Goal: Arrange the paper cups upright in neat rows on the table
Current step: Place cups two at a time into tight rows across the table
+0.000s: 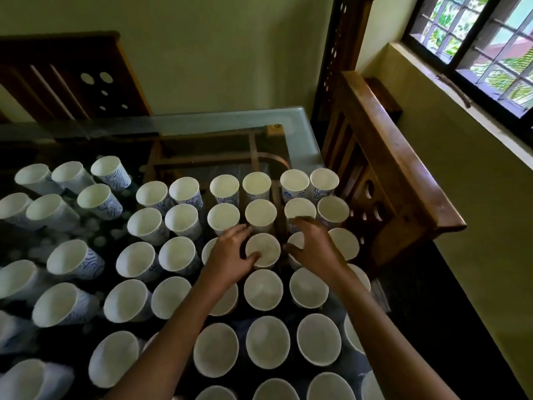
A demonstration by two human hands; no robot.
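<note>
Left hand (230, 255) clamps one upright cup (263, 249); right hand (314, 246) rests fingers spread over the neighbouring cup at 3 o'clock. Bare glass table (230, 122) lies toward 12 o'clock; a chair (383, 157) crowds the right edge.

About 45 white paper cups (262, 250) stand on 1 glass desk (230, 122); 2 hands and 2 wooden chairs (386, 157) show.

Wooden chairs (383, 157), barred window (478, 44)
</note>
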